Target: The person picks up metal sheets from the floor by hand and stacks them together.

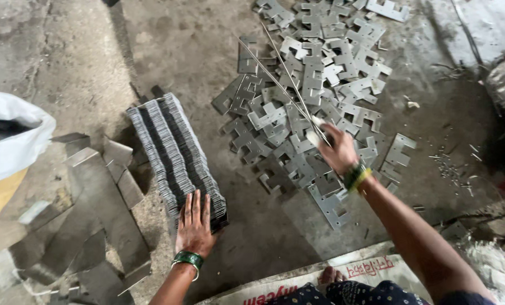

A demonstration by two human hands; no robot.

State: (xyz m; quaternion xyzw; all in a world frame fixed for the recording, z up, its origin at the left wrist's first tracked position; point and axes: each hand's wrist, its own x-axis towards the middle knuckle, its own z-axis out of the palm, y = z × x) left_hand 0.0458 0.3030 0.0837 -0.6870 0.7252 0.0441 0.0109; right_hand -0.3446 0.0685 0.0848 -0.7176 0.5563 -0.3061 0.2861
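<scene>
My left hand (pixel 195 225) lies flat, fingers apart, against the near end of a long row of stacked thin metal plates (pixel 172 149) standing on edge on the floor. My right hand (pixel 337 149) is closed around two thin metal rods (pixel 283 73) that slant up and to the left over a loose heap of flat notched metal plates (pixel 314 85). Both wrists wear green bangles. The rods' lower ends are hidden in my fist.
Larger bent metal sheets (pixel 94 203) lie at the left, beside a white sack (pixel 9 141). A printed woven sack (pixel 343 274) lies under me at the bottom, with my foot (pixel 331 275) on it. Small metal scraps (pixel 450 166) are scattered at the right on the concrete floor.
</scene>
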